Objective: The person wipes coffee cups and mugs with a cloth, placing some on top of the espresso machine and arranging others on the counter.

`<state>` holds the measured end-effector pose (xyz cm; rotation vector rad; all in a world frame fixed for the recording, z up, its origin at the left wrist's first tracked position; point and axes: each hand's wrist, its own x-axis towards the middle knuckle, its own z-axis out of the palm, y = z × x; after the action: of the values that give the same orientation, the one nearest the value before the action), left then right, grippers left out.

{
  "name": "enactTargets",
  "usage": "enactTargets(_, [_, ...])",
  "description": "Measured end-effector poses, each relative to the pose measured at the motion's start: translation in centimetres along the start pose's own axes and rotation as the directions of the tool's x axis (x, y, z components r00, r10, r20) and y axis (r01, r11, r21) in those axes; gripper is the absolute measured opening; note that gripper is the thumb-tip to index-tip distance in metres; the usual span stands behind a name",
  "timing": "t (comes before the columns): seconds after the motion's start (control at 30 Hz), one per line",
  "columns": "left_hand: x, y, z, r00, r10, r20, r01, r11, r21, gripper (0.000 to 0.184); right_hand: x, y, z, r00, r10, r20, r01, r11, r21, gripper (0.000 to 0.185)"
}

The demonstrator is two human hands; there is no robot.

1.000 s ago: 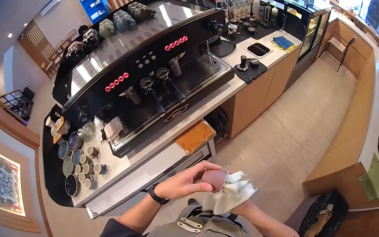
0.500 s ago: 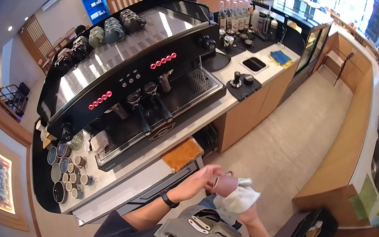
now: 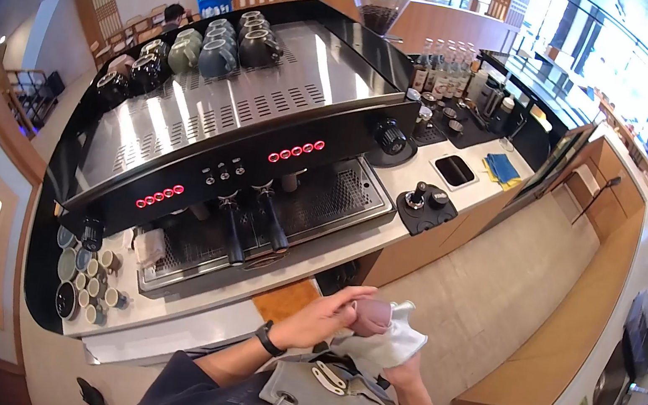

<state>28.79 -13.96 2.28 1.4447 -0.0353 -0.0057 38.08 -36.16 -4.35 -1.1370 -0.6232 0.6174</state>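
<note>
A mauve cup is held in front of my apron, lying on its side. My left hand, with a black band on the wrist, has its fingers closed at the cup's left end. Bunched around the cup's other end is a white cloth. Gripping that cloth from below is my right hand, its fingers mostly hidden by the fabric. The espresso machine stands on the counter ahead, with two portafilters locked in. Several mugs rest on its top.
Small cups and saucers crowd the counter's left end. A tamper sits on a black mat to the right, near folded cloths and syrup bottles. An orange-brown mat lies below the machine. Another counter runs along the right.
My view has turned, so the machine looks nearer and more of its top shows. My left hand has moved from spread fingers beside the cup to closing on it.
</note>
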Motion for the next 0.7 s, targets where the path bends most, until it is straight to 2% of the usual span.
enactTargets(0.03, [0.2, -0.1, -0.6, 0.991, -0.134, 0.007, 0.134, 0.983, -0.127, 0.071, 1.1, -0.5, -0.2, 0.995, -0.088, 0.047, 0.096, 0.976, -0.194, 0.029])
enactTargets(0.07, [0.6, -0.2, -1.1, 0.994, -0.099, 0.037, 0.103, 0.985, -0.138, 0.074, 2.3, -1.0, -0.2, 0.979, -0.172, 0.113, 0.202, 0.906, -0.372, 0.028])
enactTargets(0.17, [0.9, 0.8, -2.2, 0.977, -0.214, 0.001, 0.21, 0.954, -0.216, 0.058, 6.4, -2.9, 0.4, 0.952, -0.161, 0.261, 0.265, 0.861, -0.434, 0.027])
enactTargets(0.3, [1.6, 2.8, -2.7, 0.971, -0.152, -0.183, 0.122, 0.979, -0.165, 0.058, 9.9, -1.3, -0.6, 0.967, 0.032, 0.253, 0.064, 0.929, -0.364, 0.033])
enactTargets(0.33, [1.8, 2.8, -3.0, 0.957, -0.139, -0.254, 0.106, 0.985, -0.138, 0.061, 10.8, -1.1, -0.9, 0.967, 0.041, 0.252, 0.034, 0.958, -0.286, 0.037])
enactTargets(0.43, [2.8, 5.0, -3.0, 0.915, -0.007, -0.404, 0.028, 0.999, 0.046, 0.065, 14.4, -0.8, -3.1, 0.949, 0.091, 0.301, -0.082, 0.996, -0.042, 0.049])
enactTargets(0.47, [3.2, 5.8, -3.5, 0.91, 0.074, -0.408, -0.032, 0.994, 0.108, 0.069, 15.6, -0.6, -4.5, 0.932, 0.126, 0.341, -0.15, 0.988, 0.044, 0.053])
enactTargets(0.53, [3.7, 11.0, -4.5, 0.904, 0.184, -0.387, -0.028, 0.926, 0.376, 0.067, 18.0, 1.1, -8.8, 0.901, 0.172, 0.399, -0.247, 0.958, 0.145, 0.061])
enactTargets(0.57, [4.0, 14.5, -5.2, 0.906, 0.237, -0.351, 0.002, 0.827, 0.562, 0.073, 19.3, 2.4, -11.2, 0.892, 0.18, 0.416, -0.269, 0.949, 0.166, 0.064])
enactTargets(0.6, [4.4, 17.2, -5.7, 0.881, 0.334, -0.335, -0.027, 0.743, 0.669, 0.075, 20.5, 0.7, -12.1, 0.885, 0.223, 0.409, -0.338, 0.912, 0.234, 0.065])
enactTargets(0.63, [5.2, 19.5, -6.4, 0.836, 0.467, -0.289, -0.079, 0.623, 0.778, 0.074, 22.2, 1.3, -14.3, 0.906, 0.222, 0.359, -0.304, 0.933, 0.19, 0.061])
enactTargets(0.67, [6.6, 23.4, -6.6, 0.813, 0.562, -0.154, -0.036, 0.312, 0.95, 0.075, 24.0, 1.8, -16.4, 0.925, 0.22, 0.308, -0.274, 0.951, 0.142, 0.057])
enactTargets(0.7, [7.2, 25.9, -6.4, 0.792, 0.58, -0.193, 0.119, 0.163, 0.979, 0.076, 25.8, 0.4, -17.5, 0.945, 0.167, 0.281, -0.193, 0.979, 0.067, 0.051])
